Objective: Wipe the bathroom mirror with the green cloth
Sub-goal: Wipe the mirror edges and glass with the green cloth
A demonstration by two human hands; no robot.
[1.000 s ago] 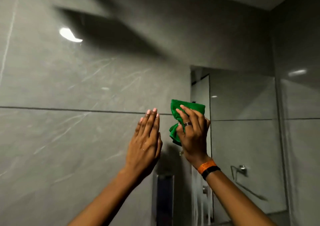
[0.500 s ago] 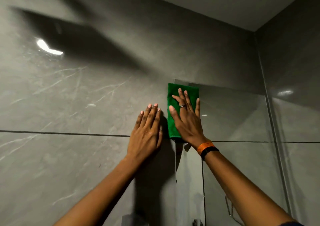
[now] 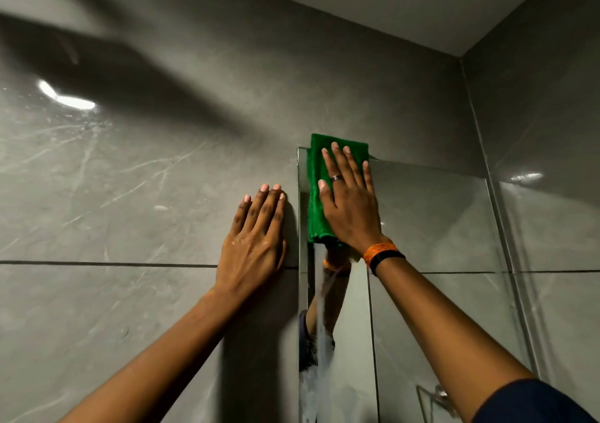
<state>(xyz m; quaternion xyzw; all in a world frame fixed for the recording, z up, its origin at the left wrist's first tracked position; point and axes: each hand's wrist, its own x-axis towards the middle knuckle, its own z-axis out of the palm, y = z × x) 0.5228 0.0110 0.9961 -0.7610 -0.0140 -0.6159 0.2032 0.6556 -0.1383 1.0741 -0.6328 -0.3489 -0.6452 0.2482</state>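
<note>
Grey tiled wall point(image 3: 130, 195), glossy, faint pale veining, one dark horizontal grout line point(image 3: 97, 263) at wrist level; bright light reflection point(image 3: 65, 97) at upper left, broad dark shadow beside it. Left hand point(image 3: 253, 244), palm flat against the wall tile just left of the mirror edge, fingers extended and close together, holding nothing; droplets on the back of the hand; bare forearm running down to the lower left. Mirror point(image 3: 438, 244), frameless, mounted on the wall, upper left corner beneath the cloth; reflection of tiles and of the right forearm in the glass, wet streaks down the left strip. Green cloth point(image 3: 316, 208), folded into an upright rectangle, pressed against the mirror's top left corner, top edge overlapping onto the wall above the glass. Right hand point(image 3: 349, 201), flat on the cloth, fingers spread and straight, pinning rather than gripping; dark ring point(image 3: 336, 178) on one finger. Orange band point(image 3: 380, 249) and black band point(image 3: 388, 259) side by side on the right wrist; dark sleeve point(image 3: 535, 403) at lower right. Side wall point(image 3: 552, 162), same grey tile, meeting the mirror wall at the right corner; pale ceiling point(image 3: 389, 0) above.
</note>
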